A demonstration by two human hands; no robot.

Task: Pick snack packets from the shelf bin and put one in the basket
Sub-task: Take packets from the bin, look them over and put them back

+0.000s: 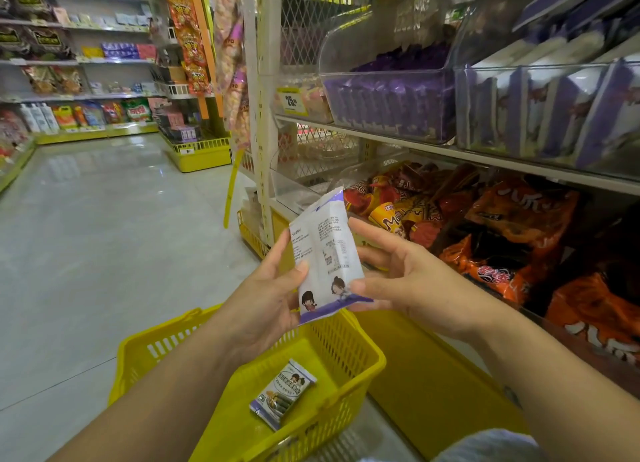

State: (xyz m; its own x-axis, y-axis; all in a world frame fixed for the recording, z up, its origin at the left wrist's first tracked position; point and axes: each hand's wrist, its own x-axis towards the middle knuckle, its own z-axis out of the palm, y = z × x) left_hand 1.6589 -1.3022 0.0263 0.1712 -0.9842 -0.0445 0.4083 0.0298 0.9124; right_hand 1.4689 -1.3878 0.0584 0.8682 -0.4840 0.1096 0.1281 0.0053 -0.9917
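Both hands grip one white-and-purple snack packet (325, 254), upright above the basket: left hand (263, 299) on its left edge, right hand (405, 281) on its right edge. Yellow basket (346, 351) holds a second packet (282, 394), flat on its floor. Up and right of the basket, clear shelf bin (388, 105) packed with purple packets. Further right, another clear bin (547, 108) with white-and-purple packs standing in rows. Right of the basket, orange bags (512, 240) piled on the lower shelf. Left thumb lies on the packet face, palm up; right fingers curl behind, thumb at the lower corner.
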